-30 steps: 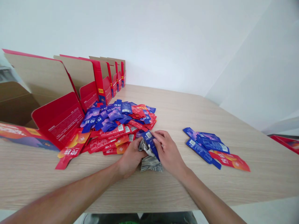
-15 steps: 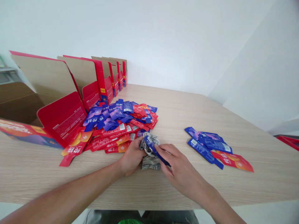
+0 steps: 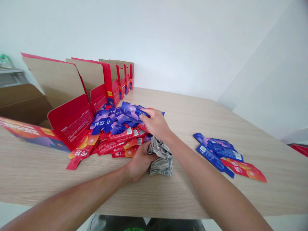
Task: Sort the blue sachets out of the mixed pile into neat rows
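Fingers of the right hand (image 3: 157, 124) pinch one end of a blue packet (image 3: 130, 110), thumb below and fingertips above, and fingers of the left hand (image 3: 140, 163) grip a striped cloth (image 3: 161, 158), nearer the body and just below the right wrist. The cloth is soft and rumpled, bunched into folds; the packet looks smooth, thin and flat, tapering to a narrower neck. Under and left of the right fingers lies a heap of packets (image 3: 113, 126), blue ones mostly on top and red ones along the near edge. Left of both hands stands an open cardboard box (image 3: 72, 122), its stiff red flap leaning out against the heap; more boxes (image 3: 113, 93) run behind it in a row. Right of the fingers, well apart, loose packets (image 3: 211, 158) overlap on the pale wood-grained surface (image 3: 166, 199). The right hand hides part of the heap's far side. Pale purple shapes are printed on the pinched packet; grey, dark and cream bands run across the cloth.
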`<state>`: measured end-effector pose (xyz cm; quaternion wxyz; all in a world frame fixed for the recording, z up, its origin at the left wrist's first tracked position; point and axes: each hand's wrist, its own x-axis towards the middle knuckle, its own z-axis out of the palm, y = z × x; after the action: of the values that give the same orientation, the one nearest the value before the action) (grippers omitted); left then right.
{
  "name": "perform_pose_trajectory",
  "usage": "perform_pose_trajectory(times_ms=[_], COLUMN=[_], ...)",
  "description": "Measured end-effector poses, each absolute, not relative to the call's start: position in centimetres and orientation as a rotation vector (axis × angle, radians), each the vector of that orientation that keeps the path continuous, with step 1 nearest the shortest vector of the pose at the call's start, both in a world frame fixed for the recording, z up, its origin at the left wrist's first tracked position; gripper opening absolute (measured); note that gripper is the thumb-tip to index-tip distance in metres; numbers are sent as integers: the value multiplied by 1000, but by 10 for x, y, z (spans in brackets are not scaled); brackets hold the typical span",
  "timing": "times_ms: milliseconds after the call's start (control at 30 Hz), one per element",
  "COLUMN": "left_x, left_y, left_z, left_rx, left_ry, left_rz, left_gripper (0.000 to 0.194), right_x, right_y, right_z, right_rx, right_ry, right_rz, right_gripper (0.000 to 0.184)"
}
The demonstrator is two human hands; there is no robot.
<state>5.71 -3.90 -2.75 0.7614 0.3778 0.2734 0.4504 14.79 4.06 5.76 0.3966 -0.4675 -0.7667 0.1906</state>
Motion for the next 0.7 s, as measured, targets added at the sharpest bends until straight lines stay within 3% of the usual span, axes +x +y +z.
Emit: perform_pose_trajectory(times_ms=[133, 200, 400, 567, 700], left_x=[55, 54, 54, 53, 55], left_y=[-39, -38, -35, -35, -35], left_z=[-30, -31, -33, -34, -35], left_rx=[797, 797, 851, 886, 928], left_ry=[564, 543, 547, 615, 652], left_rz=[968, 963, 960, 951, 931], left_gripper=[51, 52, 50, 48, 49], right_x=[109, 99, 107, 176, 274], right_y=[90, 102, 84, 52, 36], right_z=[62, 57, 33, 39, 46], right_rx=[-1318, -1355, -1284, -1430, -2123], right_ry=[-2184, -2320, -2569, -2406, -2183], right_rz=[49, -86, -26, -61, -35], right_gripper=[37, 36, 44, 40, 36])
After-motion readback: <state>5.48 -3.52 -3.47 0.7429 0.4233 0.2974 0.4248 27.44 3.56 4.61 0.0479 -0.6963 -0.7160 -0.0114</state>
